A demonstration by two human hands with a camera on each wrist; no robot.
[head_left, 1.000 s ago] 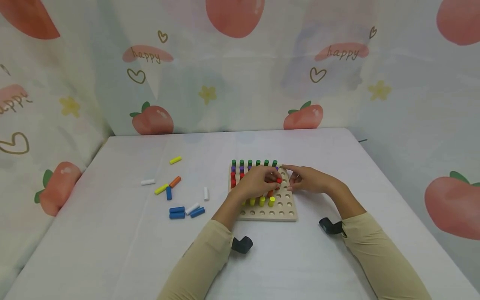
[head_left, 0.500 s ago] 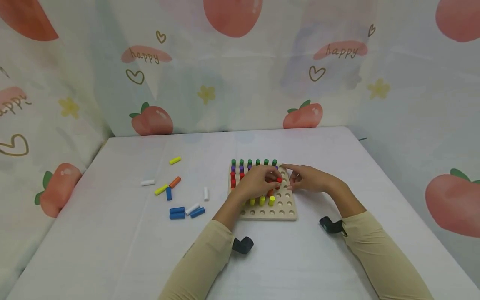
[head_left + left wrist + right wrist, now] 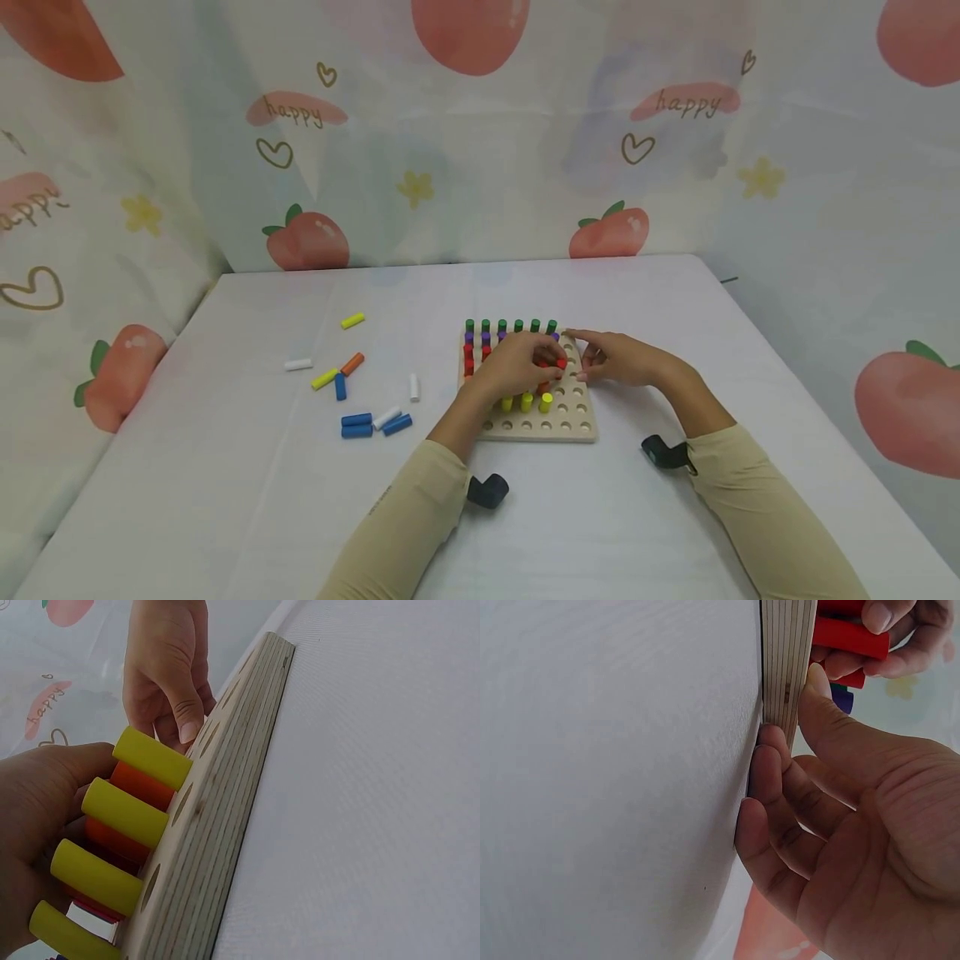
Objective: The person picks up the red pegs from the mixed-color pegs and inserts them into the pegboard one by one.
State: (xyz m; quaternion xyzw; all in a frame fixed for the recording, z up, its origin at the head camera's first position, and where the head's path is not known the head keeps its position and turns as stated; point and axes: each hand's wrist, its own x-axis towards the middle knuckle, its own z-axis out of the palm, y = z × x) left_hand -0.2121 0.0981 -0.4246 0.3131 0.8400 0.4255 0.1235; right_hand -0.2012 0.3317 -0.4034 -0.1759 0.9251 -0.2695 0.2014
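A wooden pegboard (image 3: 537,431) lies on the table, with green, purple, red, orange and yellow pegs standing in rows in its holes. Over its right part, my left hand (image 3: 516,364) pinches a red peg (image 3: 851,637) between thumb and fingers; in the right wrist view that peg stands upright from the board. My right hand (image 3: 624,358) grips the board's right edge, its thumb on the top face and its fingertips against the side near the tabletop. The left hand covers the middle of the red and orange rows in the head view.
Loose pegs lie left of the board: several blue pegs (image 3: 356,431), white pegs (image 3: 414,387), two yellow pegs (image 3: 325,379) and an orange peg (image 3: 352,363). The table (image 3: 187,467) has a white cover, and patterned curtains (image 3: 480,183) hang behind and beside it.
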